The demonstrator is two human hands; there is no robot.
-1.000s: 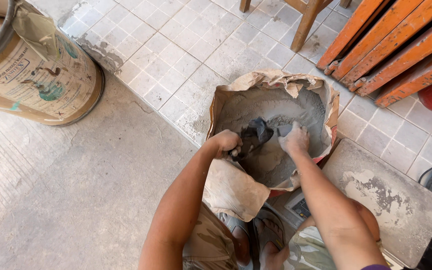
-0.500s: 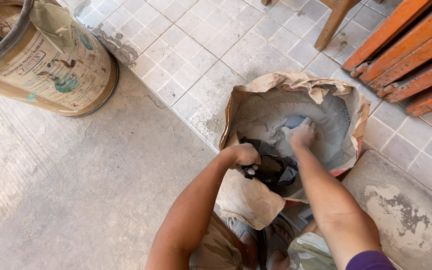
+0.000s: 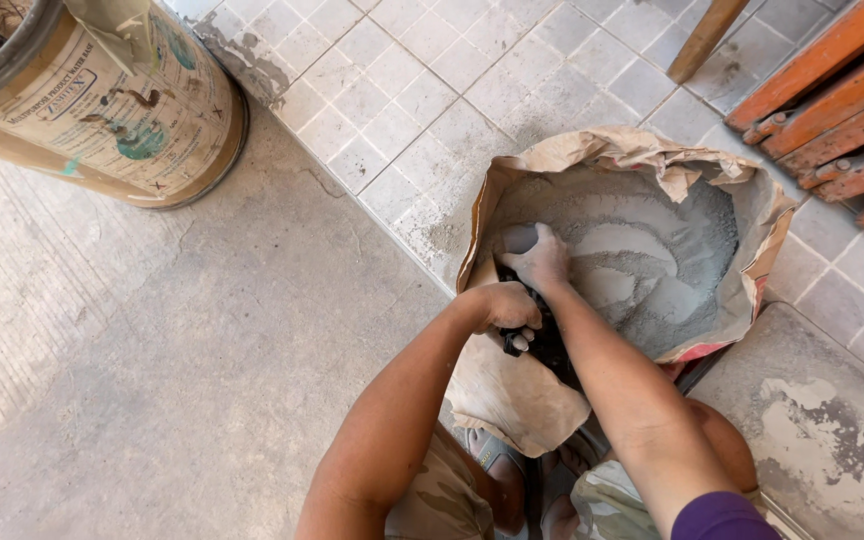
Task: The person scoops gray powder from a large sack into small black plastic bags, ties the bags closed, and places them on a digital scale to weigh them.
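Floor here is split: bare grey concrete floor (image 3: 152, 350) across the left and bottom of the frame, small grey tiles (image 3: 422, 90) across the top and middle. Only one view, from the head camera looking straight down.

Right of centre sits a torn-open paper sack (image 3: 512, 400), its mouth rolled back, with grey cement powder (image 3: 642, 250) inside. Both hands are at the sack's left edge. The left hand (image 3: 509, 308) is curled closed around the rim of a black bag (image 3: 552, 345) that hangs just inside the sack's mouth. The right hand (image 3: 537, 258) is above it, dusty, fingers cupped and pressed down into the powder; can't tell whether it's actually holding anything. The two hands are just beside each other, the black bag between and below them.

Upper left of the frame there's a big cardboard drum (image 3: 102, 100) with a printed label, standing on the concrete. Upper right has orange wooden slats (image 3: 832, 90) and a wooden leg (image 3: 707, 40). Lower right is a stained concrete slab (image 3: 822, 430). Bottom centre shows the person's knees and sandals (image 3: 497, 455).
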